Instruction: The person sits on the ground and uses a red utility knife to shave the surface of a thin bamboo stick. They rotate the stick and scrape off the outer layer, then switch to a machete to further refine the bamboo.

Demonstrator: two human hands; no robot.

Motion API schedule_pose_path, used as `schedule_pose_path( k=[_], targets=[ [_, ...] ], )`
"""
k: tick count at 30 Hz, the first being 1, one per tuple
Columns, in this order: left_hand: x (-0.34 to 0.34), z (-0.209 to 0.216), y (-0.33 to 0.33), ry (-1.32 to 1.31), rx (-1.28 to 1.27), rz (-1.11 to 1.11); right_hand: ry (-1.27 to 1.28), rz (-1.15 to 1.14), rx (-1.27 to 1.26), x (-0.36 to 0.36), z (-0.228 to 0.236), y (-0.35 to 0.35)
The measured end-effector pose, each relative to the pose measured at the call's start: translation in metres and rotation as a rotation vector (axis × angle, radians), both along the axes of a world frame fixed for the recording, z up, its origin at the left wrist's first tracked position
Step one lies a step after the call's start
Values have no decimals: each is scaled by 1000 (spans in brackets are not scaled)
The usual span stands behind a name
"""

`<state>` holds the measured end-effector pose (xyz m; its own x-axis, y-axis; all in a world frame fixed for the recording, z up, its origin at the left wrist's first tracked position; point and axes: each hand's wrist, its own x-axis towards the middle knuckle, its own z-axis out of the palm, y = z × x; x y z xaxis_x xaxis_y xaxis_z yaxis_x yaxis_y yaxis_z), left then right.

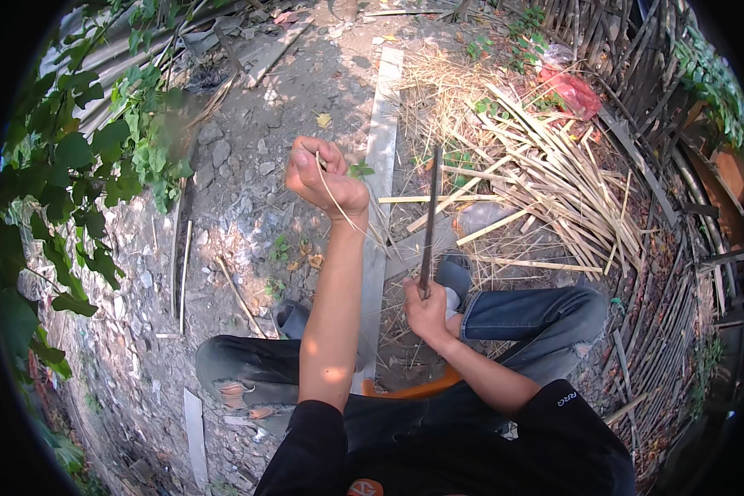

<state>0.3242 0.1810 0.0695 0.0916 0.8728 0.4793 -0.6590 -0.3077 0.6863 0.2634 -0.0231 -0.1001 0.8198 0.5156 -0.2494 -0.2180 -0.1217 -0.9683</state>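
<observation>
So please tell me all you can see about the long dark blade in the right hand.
The blade is long, narrow and dark, likely metal. It stands nearly upright, tip pointing away from the person, over the straw-strewn ground. The right hand grips its lower end, hiding the handle. Nothing else visibly touches it. Its edge is too thin to judge.

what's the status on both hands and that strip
Left hand raised, fist shut on thin bamboo strip. Right hand grips long dark blade upright. Nothing between them.

Pale yellow bamboo strips (554,178), dark blade (429,217), faded blue jeans (537,318), red plastic bag (572,93), green leaves (83,165)
</observation>
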Motion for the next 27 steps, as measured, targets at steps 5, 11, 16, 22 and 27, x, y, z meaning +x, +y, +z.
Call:
schedule_pose_path(
  k=[5,11,16,22,27],
  targets=[
    [7,-23,6,-2,2,167,414,28,-182,-16,-42,-13],
    [-15,-3,18,-33,-208,183,-29,19,251,63,107,20],
    [-32,23,13,45,-178,151,-7,60,578,60,184,7],
    [-12,-2,-2,95,-61,125,-157,-86,726,32,180,0],
    [-12,17,-12,56,-96,48,-189,-100,785,32,172,-3]
  ],
)
